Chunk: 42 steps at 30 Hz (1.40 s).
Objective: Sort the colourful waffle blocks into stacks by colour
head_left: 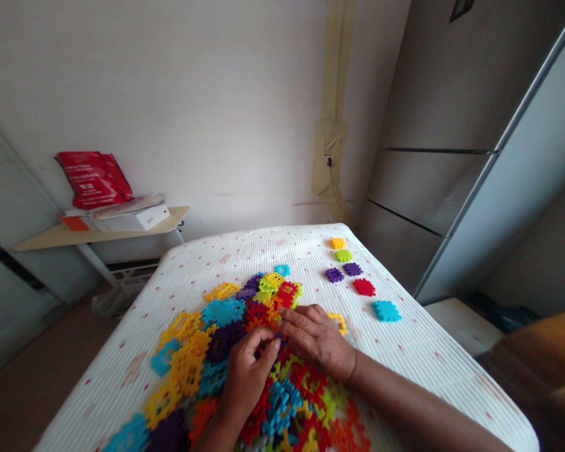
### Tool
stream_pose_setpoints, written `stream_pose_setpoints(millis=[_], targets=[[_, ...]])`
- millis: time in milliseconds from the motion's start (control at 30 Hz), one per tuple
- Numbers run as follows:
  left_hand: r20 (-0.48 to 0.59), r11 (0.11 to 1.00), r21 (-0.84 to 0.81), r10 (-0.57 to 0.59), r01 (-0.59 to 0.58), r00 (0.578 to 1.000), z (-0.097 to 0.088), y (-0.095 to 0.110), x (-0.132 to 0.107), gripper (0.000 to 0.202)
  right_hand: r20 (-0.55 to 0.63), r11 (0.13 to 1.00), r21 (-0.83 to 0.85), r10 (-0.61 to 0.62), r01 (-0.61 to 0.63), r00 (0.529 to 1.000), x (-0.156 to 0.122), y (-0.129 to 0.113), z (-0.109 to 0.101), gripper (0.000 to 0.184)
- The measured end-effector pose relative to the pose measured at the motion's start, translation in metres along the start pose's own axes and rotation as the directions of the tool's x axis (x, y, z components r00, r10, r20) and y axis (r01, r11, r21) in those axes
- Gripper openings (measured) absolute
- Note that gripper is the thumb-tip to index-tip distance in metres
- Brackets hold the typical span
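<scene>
Both my hands work at the middle of a large heap of interlocking plastic waffle blocks (223, 312) in yellow, teal, purple, red and orange. My left hand (249, 370) has curled fingers at the heap, and they hide whatever lies inside them. My right hand (317, 339) lies over the heap with its fingers together, its fingertips against an orange block (274, 311). A small yellow block (339, 322) sits just beyond my right fingers. Several single blocks stand apart at the far right, including a red block (364, 287) and a teal block (386, 311).
The blocks lie on a white ribbed cover with red dots (395, 333), which has edges at the far end and both sides. A narrow shelf (98, 233) holds a red bag and a white box. A grey cabinet (428, 188) stands at the right.
</scene>
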<state>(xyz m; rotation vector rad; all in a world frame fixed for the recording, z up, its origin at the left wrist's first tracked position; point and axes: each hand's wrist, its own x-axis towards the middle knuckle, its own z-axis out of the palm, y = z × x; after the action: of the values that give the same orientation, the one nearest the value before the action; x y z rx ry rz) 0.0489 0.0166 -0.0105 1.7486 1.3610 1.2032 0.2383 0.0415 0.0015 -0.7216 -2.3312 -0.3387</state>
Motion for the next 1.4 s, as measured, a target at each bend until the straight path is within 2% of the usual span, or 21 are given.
stream_pose_setpoints(millis=[367, 567, 733, 867, 1000, 1133, 1300, 1400], targets=[[-0.015, 0.985, -0.139, -0.102, 0.099, 0.995, -0.002, 0.011, 0.001, 0.022, 0.040, 0.996, -0.049, -0.067, 0.069, 0.997, 0.002, -0.001, -0.005, 0.034], [-0.008, 0.992, -0.110, -0.057, 0.056, 0.998, -0.001, 0.009, 0.001, 0.027, 0.093, 0.999, -0.026, -0.045, 0.048, 0.995, 0.001, -0.003, -0.002, 0.036], [-0.037, 0.999, -0.049, -0.026, 0.024, 0.999, 0.000, 0.002, 0.001, 0.027, 0.100, 0.999, 0.004, 0.053, -0.053, 0.994, 0.002, 0.009, -0.003, 0.039], [0.011, 0.999, 0.015, 0.043, -0.044, 0.999, 0.001, -0.002, 0.002, 0.022, 0.177, 0.985, -0.052, 0.174, -0.167, 0.969, -0.001, 0.033, -0.003, 0.042], [0.050, 0.996, 0.058, 0.063, -0.066, 0.997, 0.001, -0.002, 0.003, 0.021, 0.244, 0.958, -0.084, 0.287, -0.274, 0.926, -0.005, 0.067, 0.000, 0.044], [0.054, 0.995, 0.072, 0.065, -0.069, 0.996, 0.000, -0.001, 0.003, 0.020, 0.359, 0.922, -0.159, 0.388, -0.354, 0.849, 0.003, 0.102, 0.001, 0.045], [0.043, 0.996, 0.072, 0.058, -0.061, 0.997, 0.001, 0.001, 0.003, 0.020, 0.533, 0.889, -0.297, 0.456, -0.347, 0.712, 0.019, 0.132, 0.005, 0.046], [0.037, 0.996, 0.058, 0.062, -0.064, 0.997, 0.000, 0.002, 0.003, 0.019, 0.565, 0.880, -0.330, 0.474, -0.341, 0.675, 0.022, 0.143, 0.012, 0.046]])
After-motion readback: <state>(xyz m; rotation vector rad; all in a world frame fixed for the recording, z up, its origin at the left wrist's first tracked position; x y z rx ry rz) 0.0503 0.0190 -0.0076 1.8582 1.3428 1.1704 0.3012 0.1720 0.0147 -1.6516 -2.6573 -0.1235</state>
